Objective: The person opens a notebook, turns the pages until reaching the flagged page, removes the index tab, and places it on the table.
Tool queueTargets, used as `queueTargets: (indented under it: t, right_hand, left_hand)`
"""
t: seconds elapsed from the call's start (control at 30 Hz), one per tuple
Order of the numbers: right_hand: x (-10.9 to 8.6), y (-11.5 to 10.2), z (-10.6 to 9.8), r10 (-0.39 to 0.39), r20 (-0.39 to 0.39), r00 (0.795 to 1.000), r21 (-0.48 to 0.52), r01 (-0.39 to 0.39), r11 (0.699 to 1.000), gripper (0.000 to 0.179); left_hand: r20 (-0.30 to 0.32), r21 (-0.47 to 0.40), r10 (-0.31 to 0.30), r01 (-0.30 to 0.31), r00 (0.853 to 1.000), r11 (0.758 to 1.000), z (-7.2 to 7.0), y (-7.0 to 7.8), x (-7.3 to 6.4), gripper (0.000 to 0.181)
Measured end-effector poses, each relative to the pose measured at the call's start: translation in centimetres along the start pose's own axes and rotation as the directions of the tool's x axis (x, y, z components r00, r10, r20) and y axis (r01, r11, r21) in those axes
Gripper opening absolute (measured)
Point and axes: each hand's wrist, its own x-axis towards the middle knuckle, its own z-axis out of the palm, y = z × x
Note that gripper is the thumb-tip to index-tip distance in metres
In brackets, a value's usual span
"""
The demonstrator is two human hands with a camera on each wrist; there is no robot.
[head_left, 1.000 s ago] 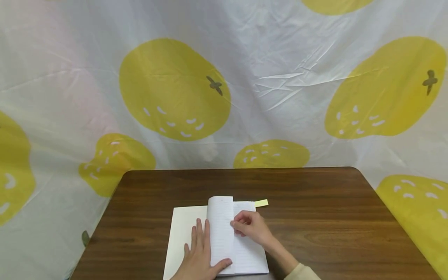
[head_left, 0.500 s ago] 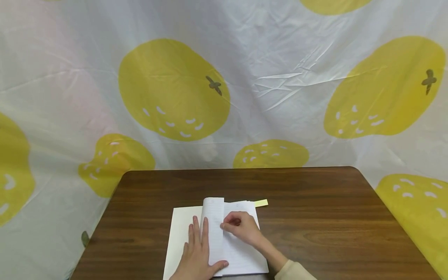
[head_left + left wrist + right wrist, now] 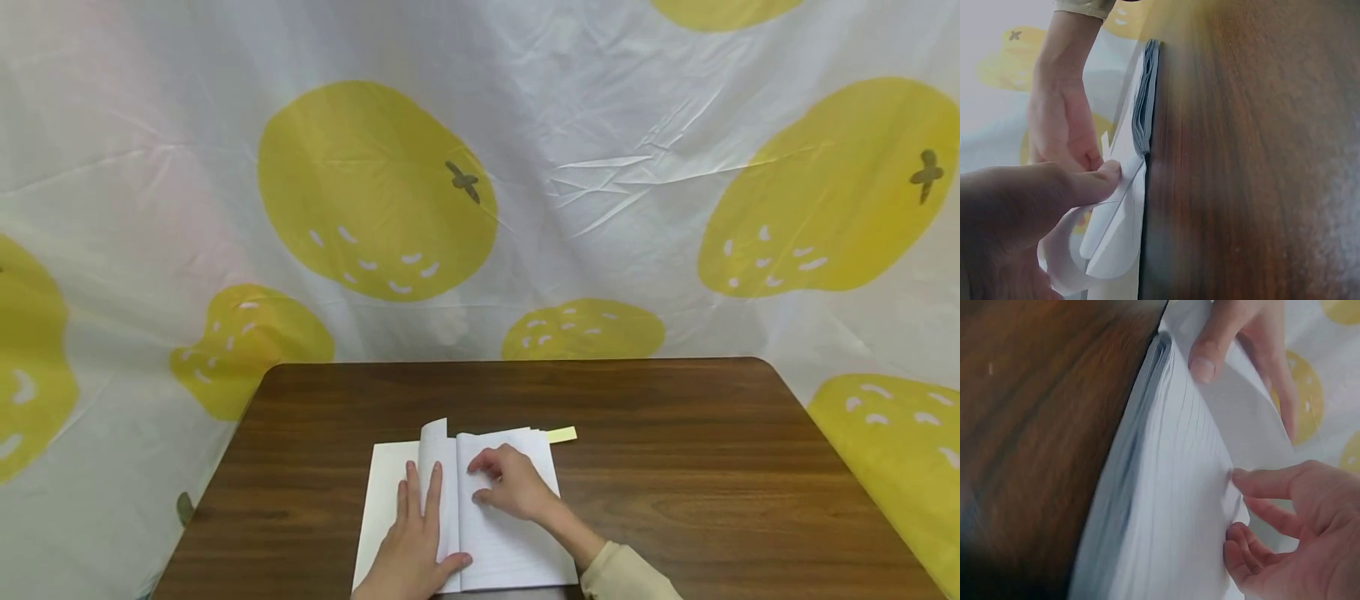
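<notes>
One thin sheaf of pages is turned over: my left hand [image 3: 415,546] lies flat, fingers straight, pinning it to the notebook [image 3: 510,550] on the worktop [image 3: 675,467], while my right hand [image 3: 513,483], fingers loosely bent, presses the thick unturned stack.

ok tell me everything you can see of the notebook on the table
The notebook lies open and flat near the front edge of the dark wooden table. Its pages are white with faint ruled lines; the left side is plain white. One page stands curled up near the spine. The left hand lies on the left side, thumb at the bottom edge of the raised page; the right hand touches the right-hand page. A yellow tab sticks out at its top right corner.
</notes>
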Motion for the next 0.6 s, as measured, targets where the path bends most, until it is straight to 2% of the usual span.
queueTargets:
  t: [0.23,0.47,0.6]
  right_hand:
    - [0.9,0.2,-1.0,0.0,0.082,0.997,-0.163,0.013,0.986,0.066]
    - [2.8,0.0,-1.4,0.106,0.158,0.982,-0.314,-0.051,0.948,0.104]
    - [3.8,-0.3,-1.9,0.161,0.212,0.964,-0.394,-0.066,0.917,0.115]
  left_hand:
    - [-0.014,0.062,0.012,-0.011,1.0,0.998,-0.2,0.0,0.1,0.128]
    - [-0.033,0.142,0.021,-0.016,0.999,0.99,-0.4,-0.1,0.2,0.136]
    - [-0.065,0.184,0.025,-0.012,0.998,0.983,-0.4,-0.1,0.5,0.141]
